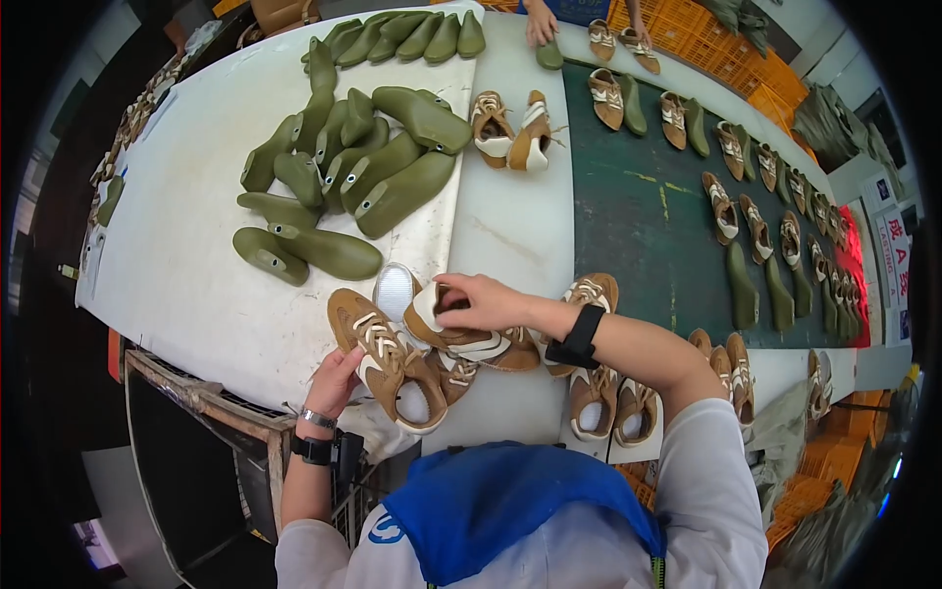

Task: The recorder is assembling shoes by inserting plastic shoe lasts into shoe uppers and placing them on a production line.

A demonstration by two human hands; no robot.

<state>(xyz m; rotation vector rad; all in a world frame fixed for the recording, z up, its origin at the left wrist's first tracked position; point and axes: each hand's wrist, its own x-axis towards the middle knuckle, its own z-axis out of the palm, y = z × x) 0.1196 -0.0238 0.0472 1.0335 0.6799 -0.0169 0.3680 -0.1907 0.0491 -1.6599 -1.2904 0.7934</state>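
Observation:
My left hand (337, 381) is closed around the side of a tan sneaker (378, 344) with white laces, tilted with its opening toward me. Just right of it, my right hand (483, 300) grips a second tan-and-white sneaker (471, 344) at its collar, with the fingers reaching inside the opening, so their tips are hidden. A pale ridged oval piece (394, 291), perhaps an insole, shows between the two shoes. Under them, another sneaker (455, 376) is partly covered. More sneakers (593, 404) stand beside my right forearm.
Green shoe lasts (402, 191) are heaped on the white-covered table (186, 187). A pair of sneakers (530, 133) sits beyond my hands. Sneakers and lasts line a dark green belt (628, 245) at right. Across the table, another person's hand (541, 25) touches a last (549, 55).

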